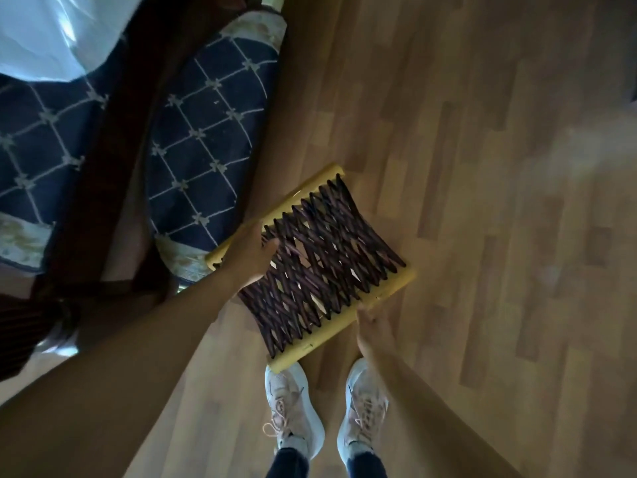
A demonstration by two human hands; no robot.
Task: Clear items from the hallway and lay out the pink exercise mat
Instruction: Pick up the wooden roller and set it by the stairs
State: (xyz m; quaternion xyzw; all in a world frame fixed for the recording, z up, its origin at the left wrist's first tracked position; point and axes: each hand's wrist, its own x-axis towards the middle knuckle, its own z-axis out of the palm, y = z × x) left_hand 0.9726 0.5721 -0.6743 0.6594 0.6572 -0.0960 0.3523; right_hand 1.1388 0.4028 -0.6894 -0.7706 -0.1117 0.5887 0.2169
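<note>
A low stool (pixel 320 257) with a yellow wooden frame and a dark brown woven seat is below me, over the wooden floor and just in front of my feet. My left hand (pixel 250 251) grips its far-left yellow rail, fingers curled over the weave. My right hand (pixel 374 331) holds the near-right yellow rail from below. No pink mat is in view.
Two dark-framed chairs with navy diamond-patterned cushions (pixel 206 132) stand at the left, close to the stool. A pale cloth or plastic sheet (pixel 51 32) fills the top-left corner. My white sneakers (pixel 293 408) stand on the wood floor (pixel 482 201), which stretches off to the right.
</note>
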